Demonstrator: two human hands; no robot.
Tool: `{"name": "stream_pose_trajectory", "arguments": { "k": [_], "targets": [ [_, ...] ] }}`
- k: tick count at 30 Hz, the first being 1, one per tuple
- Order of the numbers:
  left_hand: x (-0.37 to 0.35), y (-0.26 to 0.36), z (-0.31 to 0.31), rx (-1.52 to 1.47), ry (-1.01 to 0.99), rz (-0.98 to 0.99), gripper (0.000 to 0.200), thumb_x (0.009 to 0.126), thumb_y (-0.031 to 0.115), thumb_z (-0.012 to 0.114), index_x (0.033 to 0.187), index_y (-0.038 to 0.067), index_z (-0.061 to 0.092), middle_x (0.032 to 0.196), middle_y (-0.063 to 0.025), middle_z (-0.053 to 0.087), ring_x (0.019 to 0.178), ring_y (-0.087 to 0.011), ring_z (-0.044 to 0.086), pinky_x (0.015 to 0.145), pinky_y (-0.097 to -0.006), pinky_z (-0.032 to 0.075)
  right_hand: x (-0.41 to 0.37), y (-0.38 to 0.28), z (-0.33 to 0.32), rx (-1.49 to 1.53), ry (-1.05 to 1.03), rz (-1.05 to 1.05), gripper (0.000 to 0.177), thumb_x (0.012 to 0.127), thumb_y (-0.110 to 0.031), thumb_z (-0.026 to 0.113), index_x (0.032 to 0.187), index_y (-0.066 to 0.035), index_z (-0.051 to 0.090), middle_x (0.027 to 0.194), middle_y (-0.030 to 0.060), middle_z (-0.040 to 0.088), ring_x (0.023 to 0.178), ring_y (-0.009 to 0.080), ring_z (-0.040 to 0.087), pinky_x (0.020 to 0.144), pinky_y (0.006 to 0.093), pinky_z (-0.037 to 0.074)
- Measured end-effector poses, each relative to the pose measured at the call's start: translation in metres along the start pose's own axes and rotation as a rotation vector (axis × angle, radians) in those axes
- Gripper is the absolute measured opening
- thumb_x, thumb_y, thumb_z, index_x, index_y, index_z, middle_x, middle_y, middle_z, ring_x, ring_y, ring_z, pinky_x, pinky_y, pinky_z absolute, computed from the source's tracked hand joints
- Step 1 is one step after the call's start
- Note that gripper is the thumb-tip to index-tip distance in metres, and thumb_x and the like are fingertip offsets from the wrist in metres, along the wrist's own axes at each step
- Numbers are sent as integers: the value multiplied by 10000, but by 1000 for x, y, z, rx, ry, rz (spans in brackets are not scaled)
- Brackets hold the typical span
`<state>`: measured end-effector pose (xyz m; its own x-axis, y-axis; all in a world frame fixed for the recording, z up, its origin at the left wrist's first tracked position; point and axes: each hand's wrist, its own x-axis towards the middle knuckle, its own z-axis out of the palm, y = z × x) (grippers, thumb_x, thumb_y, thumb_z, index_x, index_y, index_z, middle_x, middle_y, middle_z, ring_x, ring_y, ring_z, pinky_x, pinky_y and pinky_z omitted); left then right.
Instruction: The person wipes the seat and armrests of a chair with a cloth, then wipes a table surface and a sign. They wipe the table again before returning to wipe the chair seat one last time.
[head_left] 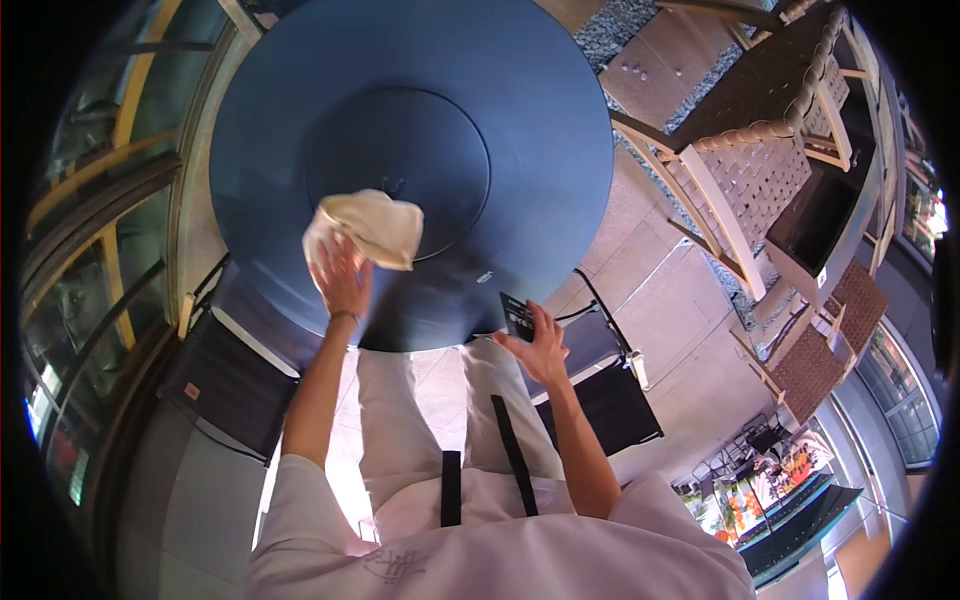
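My left hand [341, 278] is on a crumpled cream cloth [378, 228], its fingers partly covered by the folds. The cloth lies over the near left part of a round dark blue table [540, 130]. At the table's near right edge, my right hand [541, 350] grips a small dark card with pale lettering [517, 317] between thumb and fingers. A small pale mark or item [485, 277] shows on the tabletop a little beyond the card; it is too small to name.
Dark folding chairs stand to the left [225, 375] and right [605, 405] of my legs. A woven chair with a wooden frame [745, 180] is at the right. Glass doors with frames [165, 190] run along the left side.
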<state>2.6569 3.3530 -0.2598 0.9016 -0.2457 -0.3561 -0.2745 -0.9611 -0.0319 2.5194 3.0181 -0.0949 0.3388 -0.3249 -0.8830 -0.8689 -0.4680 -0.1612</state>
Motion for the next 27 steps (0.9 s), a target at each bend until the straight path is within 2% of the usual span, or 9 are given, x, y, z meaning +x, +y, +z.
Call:
{"name": "stream_pose_trajectory", "arguments": {
  "k": [2, 4, 6, 8, 10, 14, 18, 22, 27],
  "targets": [
    [59, 16, -14, -307, 156, -223, 723, 983, 547, 399, 1570, 169, 213, 1640, -95, 149, 1503, -391, 72, 1158, -642, 47, -2, 2, 1, 8, -8, 6, 1041, 654, -688, 719, 1497, -180, 379, 1490, 117, 424, 1372, 359, 351, 1013, 650, 307],
    [124, 43, -40, -395, 168, -431, 755, 973, 599, 368, 1580, 197, 166, 1647, -97, 115, 1508, -387, 33, 1156, -640, 28, -4, 5, 2, 1, -15, 18, 1038, 653, -678, 720, 1496, -177, 381, 1490, 119, 425, 1373, 360, 351, 1009, 651, 309],
    [178, 75, -62, -384, 160, -446, 736, 953, 641, 367, 1568, 261, 226, 1649, -87, 110, 1508, -393, 5, 1159, -631, 20, -7, 8, 1, 14, -19, 13, 1021, 651, -663, 722, 1485, -172, 396, 1490, 120, 428, 1380, 360, 343, 1007, 648, 310],
    [203, 110, -85, -325, 175, -224, 688, 936, 648, 405, 1530, 309, 331, 1644, -74, 140, 1505, -395, 40, 1160, -627, 38, -8, 16, 3, 11, -13, 9, 1008, 652, -658, 723, 1477, -173, 408, 1490, 119, 428, 1383, 360, 339, 1009, 646, 308],
    [200, 148, -95, -323, 207, 49, 650, 916, 617, 475, 1479, 295, 433, 1623, -69, 216, 1492, -395, 123, 1156, -632, 91, -9, 18, 1, 15, -7, 21, 996, 653, -658, 724, 1470, -176, 418, 1489, 116, 430, 1386, 360, 335, 1013, 646, 303],
    [133, 190, -104, -333, 109, 321, 592, 897, 531, 565, 1429, 282, 494, 1577, -77, 312, 1453, -376, 241, 1139, -632, 178, -10, 19, -1, 25, -16, 19, 974, 664, -652, 725, 1466, -186, 428, 1492, 108, 428, 1391, 359, 330, 1018, 651, 295],
    [39, 173, -79, -335, -59, 476, 590, 933, 484, 546, 1464, 247, 444, 1588, -95, 289, 1461, -383, 227, 1148, -612, 181, -9, 18, -3, 25, -17, -4, 959, 677, -646, 724, 1466, -185, 432, 1498, 100, 424, 1390, 355, 331, 1029, 638, 294],
    [-40, 114, -53, -246, -155, 287, 609, 947, 467, 533, 1497, 252, 386, 1613, -47, 249, 1483, -344, 199, 1172, -591, 147, -5, 14, -2, 58, 1, -29, 954, 683, -651, 719, 1461, -175, 441, 1503, 96, 420, 1385, 355, 340, 1031, 620, 302],
    [-57, 47, -31, -118, -150, 63, 609, 970, 445, 503, 1524, 249, 340, 1629, -53, 208, 1493, -347, 175, 1170, -602, 136, 7, -14, 2, -62, 196, -128, 978, 629, -662, 731, 1426, -155, 476, 1488, 126, 420, 1372, 365, 348, 993, 645, 302]
  ]
}}
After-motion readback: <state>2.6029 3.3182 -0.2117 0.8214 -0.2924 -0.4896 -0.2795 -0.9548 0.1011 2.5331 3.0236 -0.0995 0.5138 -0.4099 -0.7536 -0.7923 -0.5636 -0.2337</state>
